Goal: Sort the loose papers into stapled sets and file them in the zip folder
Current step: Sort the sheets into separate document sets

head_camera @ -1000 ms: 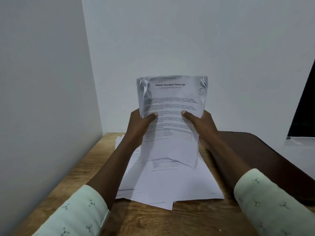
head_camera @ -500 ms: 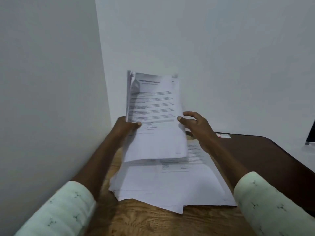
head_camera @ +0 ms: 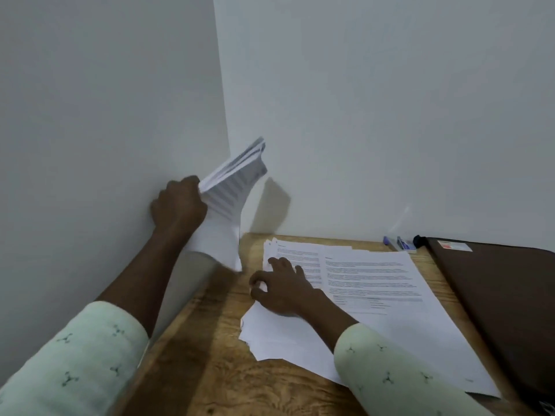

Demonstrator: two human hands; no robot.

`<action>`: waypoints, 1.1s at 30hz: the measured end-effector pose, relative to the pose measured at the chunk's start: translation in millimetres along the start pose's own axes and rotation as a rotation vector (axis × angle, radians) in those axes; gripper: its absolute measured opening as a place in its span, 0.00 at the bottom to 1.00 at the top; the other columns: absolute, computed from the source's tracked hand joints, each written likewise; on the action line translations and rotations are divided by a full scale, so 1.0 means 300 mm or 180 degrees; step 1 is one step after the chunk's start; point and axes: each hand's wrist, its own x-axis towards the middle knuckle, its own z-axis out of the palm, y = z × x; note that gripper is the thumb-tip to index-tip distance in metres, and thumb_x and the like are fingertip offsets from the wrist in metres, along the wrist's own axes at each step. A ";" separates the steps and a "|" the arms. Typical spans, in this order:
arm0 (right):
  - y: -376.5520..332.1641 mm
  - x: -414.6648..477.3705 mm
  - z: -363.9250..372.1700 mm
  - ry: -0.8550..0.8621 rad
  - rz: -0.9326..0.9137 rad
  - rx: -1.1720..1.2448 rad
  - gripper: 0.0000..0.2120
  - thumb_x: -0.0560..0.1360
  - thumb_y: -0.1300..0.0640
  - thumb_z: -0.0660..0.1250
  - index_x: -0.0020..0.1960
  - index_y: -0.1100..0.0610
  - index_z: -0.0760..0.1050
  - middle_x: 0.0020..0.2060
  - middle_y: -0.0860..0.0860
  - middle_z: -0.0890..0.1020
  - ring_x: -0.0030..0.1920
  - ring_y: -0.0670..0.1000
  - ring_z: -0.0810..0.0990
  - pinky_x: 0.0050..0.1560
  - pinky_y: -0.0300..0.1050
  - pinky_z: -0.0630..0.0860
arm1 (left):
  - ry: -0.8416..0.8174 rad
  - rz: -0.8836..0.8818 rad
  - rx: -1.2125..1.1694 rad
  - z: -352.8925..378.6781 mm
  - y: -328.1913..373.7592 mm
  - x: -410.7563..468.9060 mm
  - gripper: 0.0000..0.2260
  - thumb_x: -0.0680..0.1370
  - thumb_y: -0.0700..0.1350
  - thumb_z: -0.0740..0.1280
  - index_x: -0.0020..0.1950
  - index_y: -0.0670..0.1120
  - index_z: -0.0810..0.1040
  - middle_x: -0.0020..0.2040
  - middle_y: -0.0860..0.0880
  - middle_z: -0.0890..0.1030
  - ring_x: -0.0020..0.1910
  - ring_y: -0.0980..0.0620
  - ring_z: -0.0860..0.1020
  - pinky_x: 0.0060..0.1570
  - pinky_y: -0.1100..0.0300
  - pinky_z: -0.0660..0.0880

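**Left hand holding a sheaf aloft, right hand down on the pile**

Grips a sheaf of printed papers in the left hand, fist closed round one long edge, raised close to the left wall and clear of the tabletop. Sheaf steeply tilted, top corner fanned out toward the corner of the room, lower end drooping past the wrist to just above the table's far left corner, blurred throughout.

Lays the right hand palm down on the left part of the loose papers, longer fingers stretched forward over lines of print. Thumb and forefinger curved toward each other at the pile's left border, with a scrap of white between them; pinching a sheet or merely resting there, cannot tell.

Loose papers spread in an untidy, overlapping pile across the middle of the wooden table, top sheets face up, several corners jutting out at the near left.

Just beside the pile on the right, lying flat, the dark brown zip folder, with a small label near its far edge. At the table's far edge, between pile and folder and close to the back wall, a small blue-and-white object, too blurred to name.

Pale green fabric with a sparse dark motif on both forearms: left sleeve low at the near left, right sleeve over the near part of the pile
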 end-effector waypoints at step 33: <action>0.606 -0.365 -0.242 0.1381 0.2472 0.1013 0.16 0.70 0.55 0.72 0.57 0.55 0.77 0.57 0.54 0.80 0.59 0.57 0.77 0.60 0.48 0.73 | -0.0669 0.0569 -0.1272 0.340 0.103 -0.225 0.22 0.76 0.41 0.71 0.69 0.42 0.70 0.58 0.40 0.79 0.56 0.41 0.78 0.52 0.51 0.75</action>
